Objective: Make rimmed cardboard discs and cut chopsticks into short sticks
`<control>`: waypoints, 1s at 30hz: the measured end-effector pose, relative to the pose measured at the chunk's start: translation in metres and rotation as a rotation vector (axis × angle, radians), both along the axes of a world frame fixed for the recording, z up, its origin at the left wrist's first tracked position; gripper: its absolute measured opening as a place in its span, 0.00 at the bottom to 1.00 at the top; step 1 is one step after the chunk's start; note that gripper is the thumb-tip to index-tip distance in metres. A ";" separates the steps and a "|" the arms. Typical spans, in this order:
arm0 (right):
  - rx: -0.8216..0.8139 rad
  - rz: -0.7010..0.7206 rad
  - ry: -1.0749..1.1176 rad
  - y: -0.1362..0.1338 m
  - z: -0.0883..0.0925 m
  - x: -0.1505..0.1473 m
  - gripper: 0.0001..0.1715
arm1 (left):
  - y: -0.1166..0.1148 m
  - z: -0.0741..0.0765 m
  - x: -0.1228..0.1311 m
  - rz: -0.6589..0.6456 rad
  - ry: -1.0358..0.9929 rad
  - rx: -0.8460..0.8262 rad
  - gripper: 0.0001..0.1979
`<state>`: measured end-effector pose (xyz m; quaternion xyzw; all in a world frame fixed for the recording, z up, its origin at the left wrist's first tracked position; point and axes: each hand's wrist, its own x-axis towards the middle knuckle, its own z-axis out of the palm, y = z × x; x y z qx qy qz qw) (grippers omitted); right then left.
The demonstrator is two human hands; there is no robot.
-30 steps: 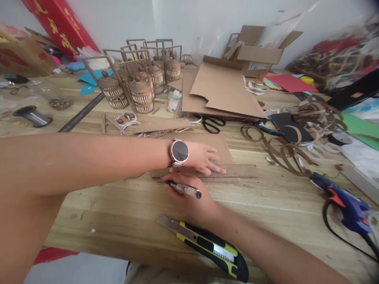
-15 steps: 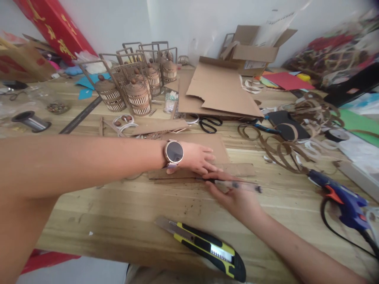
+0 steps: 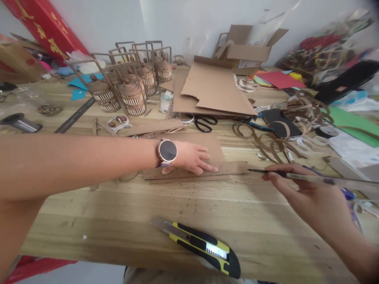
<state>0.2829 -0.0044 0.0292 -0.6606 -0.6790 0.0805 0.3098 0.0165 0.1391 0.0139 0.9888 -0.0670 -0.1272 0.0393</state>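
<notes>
My left hand (image 3: 191,157) lies flat with fingers spread, pressing a cardboard strip (image 3: 232,167) onto a larger cardboard piece (image 3: 217,144) beneath. Between the thumb and fingers of my right hand (image 3: 310,193) is a pen (image 3: 291,175), its dark tip pointing left, by the strip's right end. Along the strip's lower edge runs a dark line, partly at the left below my hand. Nearer to me, a yellow and black utility knife (image 3: 204,248) rests on the table with its blade out.
Black-handled scissors (image 3: 205,123) lie beyond the cardboard. Several woven lantern-like baskets (image 3: 132,98) stand at the back left, beside stacked cardboard sheets (image 3: 213,88). Curled brown strips (image 3: 275,150) clutter the right. A metal spool (image 3: 22,123) sits far left.
My right hand has moved right with the pen, from beside my left fingers to the strip's right end. My left hand keeps its place on the strip. The view has shifted slightly.
</notes>
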 end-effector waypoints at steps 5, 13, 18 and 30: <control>-0.056 0.351 0.220 0.005 -0.010 -0.065 0.07 | 0.003 -0.002 -0.001 -0.041 0.021 0.030 0.36; -0.053 0.539 0.303 0.012 -0.039 -0.139 0.04 | -0.002 0.006 0.004 0.060 0.106 -0.018 0.59; -0.018 0.564 0.347 0.015 -0.046 -0.153 0.04 | -0.002 0.003 0.006 0.086 0.144 -0.039 0.51; -0.057 0.506 0.283 0.019 -0.046 -0.152 0.03 | -0.007 0.009 0.011 0.271 0.136 0.093 0.49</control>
